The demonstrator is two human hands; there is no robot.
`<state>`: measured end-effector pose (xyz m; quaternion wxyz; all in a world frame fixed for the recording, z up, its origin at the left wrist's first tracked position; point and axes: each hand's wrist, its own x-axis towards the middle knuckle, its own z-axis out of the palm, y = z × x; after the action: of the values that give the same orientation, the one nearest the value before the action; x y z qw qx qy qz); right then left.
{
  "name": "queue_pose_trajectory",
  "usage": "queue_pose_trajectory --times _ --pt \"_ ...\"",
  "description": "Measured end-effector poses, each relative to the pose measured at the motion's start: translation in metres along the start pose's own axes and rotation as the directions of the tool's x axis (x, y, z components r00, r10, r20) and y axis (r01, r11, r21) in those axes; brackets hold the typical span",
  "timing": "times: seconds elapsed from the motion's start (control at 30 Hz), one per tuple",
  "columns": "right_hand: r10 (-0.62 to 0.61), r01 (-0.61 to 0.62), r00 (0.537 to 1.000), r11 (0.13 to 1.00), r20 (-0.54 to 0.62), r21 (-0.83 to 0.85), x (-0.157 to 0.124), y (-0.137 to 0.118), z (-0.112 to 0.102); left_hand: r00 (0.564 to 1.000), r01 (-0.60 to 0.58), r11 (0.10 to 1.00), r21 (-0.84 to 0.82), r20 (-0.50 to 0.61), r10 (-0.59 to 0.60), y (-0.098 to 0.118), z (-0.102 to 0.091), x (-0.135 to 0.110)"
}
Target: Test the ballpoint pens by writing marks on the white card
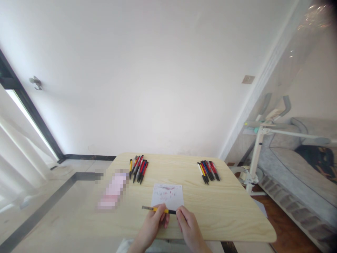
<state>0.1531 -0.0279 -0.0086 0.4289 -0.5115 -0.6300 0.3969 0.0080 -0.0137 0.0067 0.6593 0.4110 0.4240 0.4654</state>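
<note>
A yellow pen with a black end lies level between my two hands, above the near edge of a white sheet of paper. My left hand is closed round its yellow barrel, and the greyish end sticks out to the left. The fingers of my right hand pinch the black end. Dark and reddish scribbles cover the upper part of the sheet, too small to read.
On the wooden table, a pile of several pens lies at the back left, another row of pens at the back right. A blurred pink item is at the left edge. Exercise equipment and a grey sofa stand to the right.
</note>
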Motion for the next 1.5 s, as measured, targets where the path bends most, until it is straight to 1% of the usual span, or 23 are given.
queue_pose_trajectory --times 0.13,0.3,0.4,0.53,0.63,0.73,0.8,0.87,0.93,0.97,1.03,1.17,1.27,1.33,1.4,1.5 --pt "0.007 -0.007 1.0 1.0 -0.027 -0.008 0.002 -0.001 -0.001 0.999 -0.016 0.998 0.055 0.047 0.014 0.003 -0.001 -0.001" --pt "0.008 -0.009 1.0 0.999 -0.007 -0.043 0.005 -0.005 -0.004 0.996 -0.05 0.994 0.094 0.075 0.043 0.005 -0.001 -0.003" --pt "0.005 -0.006 1.0 0.998 -0.008 -0.058 0.007 -0.006 -0.004 0.995 -0.051 0.993 0.11 0.087 0.042 0.005 -0.001 -0.003" --pt "0.013 -0.019 0.998 0.996 -0.064 -0.09 0.008 -0.009 -0.005 0.996 -0.065 0.98 0.188 0.071 0.053 0.003 -0.003 -0.001" --pt "0.04 -0.047 0.996 0.995 -0.077 -0.093 0.008 -0.015 -0.009 0.995 -0.06 0.975 0.216 0.092 0.041 0.005 -0.002 0.001" --pt "0.056 -0.062 0.997 0.993 -0.062 -0.097 0.008 -0.022 -0.014 0.994 -0.015 0.982 0.187 0.111 -0.006 0.007 0.003 0.002" --pt "0.068 -0.07 0.997 0.993 -0.033 -0.092 0.008 -0.027 -0.016 0.997 -0.006 0.988 0.152 0.079 -0.006 0.008 0.006 0.001" --pt "0.075 -0.071 0.997 0.993 0.035 -0.097 0.007 -0.031 -0.019 1.0 -0.018 0.99 0.137 0.011 0.017 0.008 0.006 0.0" --pt "0.07 -0.051 0.988 0.99 0.137 -0.135 0.007 -0.035 -0.021 0.998 -0.022 0.987 0.158 -0.061 0.032 0.007 0.003 -0.002" --pt "0.054 -0.025 0.982 0.986 0.179 -0.164 0.007 -0.037 -0.022 0.995 -0.017 0.986 0.167 -0.098 0.034 0.006 0.002 -0.002" --pt "0.012 0.043 0.974 0.971 0.226 -0.235 0.006 -0.039 -0.023 0.993 0.003 0.989 0.146 -0.114 0.014 0.005 -0.002 -0.002" --pt "-0.057 0.147 0.973 0.902 0.225 -0.405 0.006 -0.042 -0.02 0.992 0.027 0.993 0.112 -0.124 -0.013 0.001 -0.005 -0.002" --pt "-0.076 0.182 0.971 0.846 0.225 -0.501 0.006 -0.042 -0.017 0.986 0.045 0.997 0.067 -0.165 -0.034 -0.002 -0.002 -0.001" --pt "-0.075 0.186 0.973 0.819 0.22 -0.542 0.005 -0.041 -0.016 0.984 0.04 0.999 0.023 -0.173 -0.035 -0.004 0.0 0.001" --pt "-0.071 0.177 0.975 0.813 0.208 -0.555 0.005 -0.041 -0.016 0.989 0.039 0.999 -0.011 -0.146 -0.04 -0.005 0.001 0.001" --pt "-0.059 0.151 0.98 0.846 0.192 -0.512 0.004 -0.041 -0.016 0.998 0.024 0.999 -0.036 -0.059 -0.026 -0.006 0.0 0.002"
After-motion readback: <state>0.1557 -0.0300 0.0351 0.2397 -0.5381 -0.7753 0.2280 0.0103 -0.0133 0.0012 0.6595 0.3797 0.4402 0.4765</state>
